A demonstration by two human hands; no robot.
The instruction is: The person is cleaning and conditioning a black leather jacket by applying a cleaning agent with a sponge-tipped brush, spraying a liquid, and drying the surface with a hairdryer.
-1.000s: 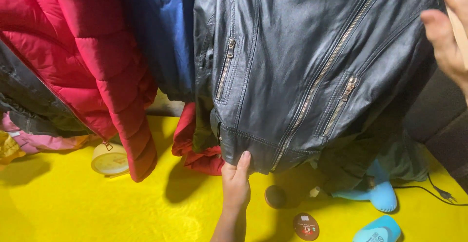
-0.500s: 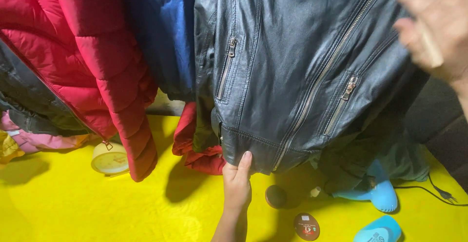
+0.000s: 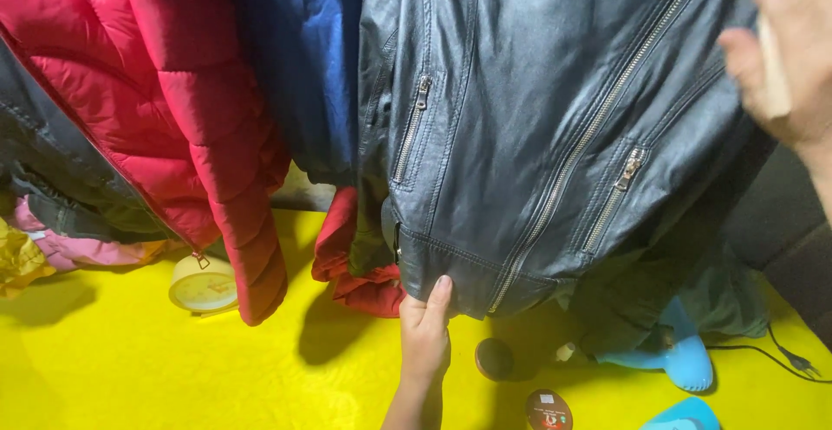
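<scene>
Pinching the bottom hem of the black leather jacket (image 3: 537, 135), left hand (image 3: 425, 335) grip is clamped on it from below; right hand (image 3: 784, 66), blurred at top right, closed around a pale flat object (image 3: 774, 70) against the jacket. Jacket hangs between blue coat (image 3: 303, 57) and right edge, red puffer (image 3: 165, 92) further left, yellow floor (image 3: 130, 378) below

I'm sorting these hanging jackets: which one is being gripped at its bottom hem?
The dark grey leather jacket with silver zips: the left hand pinches its hem. The red quilted puffer jacket and blue jacket hang untouched.
</scene>
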